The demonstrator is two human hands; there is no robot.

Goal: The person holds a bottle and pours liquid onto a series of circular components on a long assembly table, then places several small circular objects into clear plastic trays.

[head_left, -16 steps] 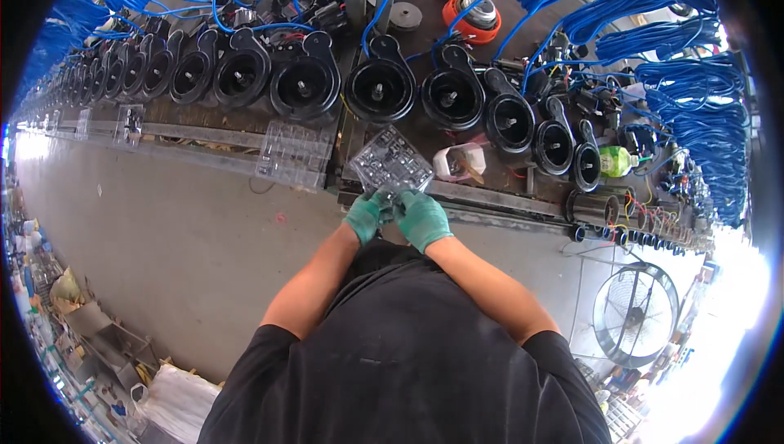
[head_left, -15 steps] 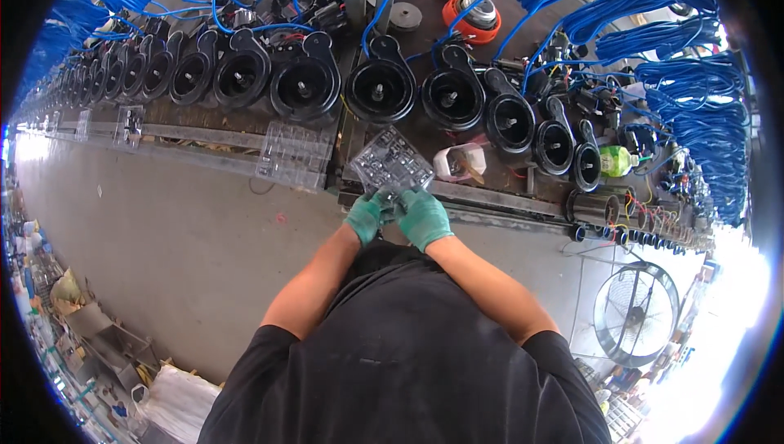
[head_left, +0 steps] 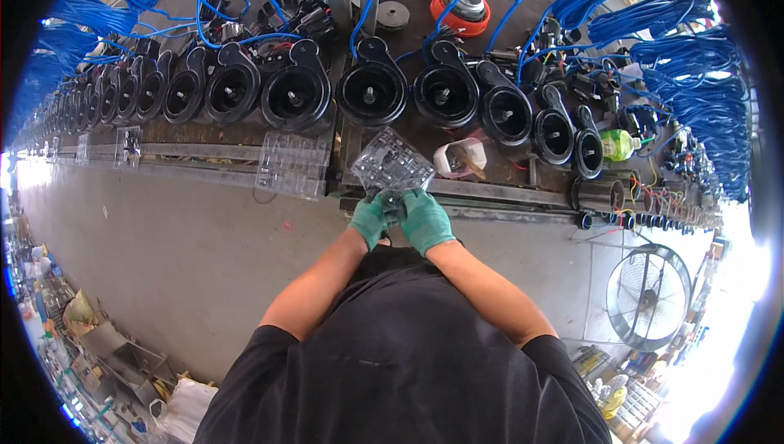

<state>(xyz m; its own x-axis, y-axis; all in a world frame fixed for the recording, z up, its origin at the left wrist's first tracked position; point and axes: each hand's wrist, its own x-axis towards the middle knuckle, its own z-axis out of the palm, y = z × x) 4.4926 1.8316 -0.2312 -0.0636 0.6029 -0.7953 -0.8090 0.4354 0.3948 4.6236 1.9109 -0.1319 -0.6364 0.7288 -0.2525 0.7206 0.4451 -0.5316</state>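
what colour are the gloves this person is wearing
Green, on both the left hand and the right hand; the head view shows it best.

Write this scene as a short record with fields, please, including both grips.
Left grip: green glove, at near edge of clear plastic tray; exact hold unclear
Right grip: green glove, close beside the left, same edge
Tray contents: small parts, too small to identify
Right of tray: pale open container
Beyond tray: row of round black housings
Far side: blue cable bundles
Far right: round fan
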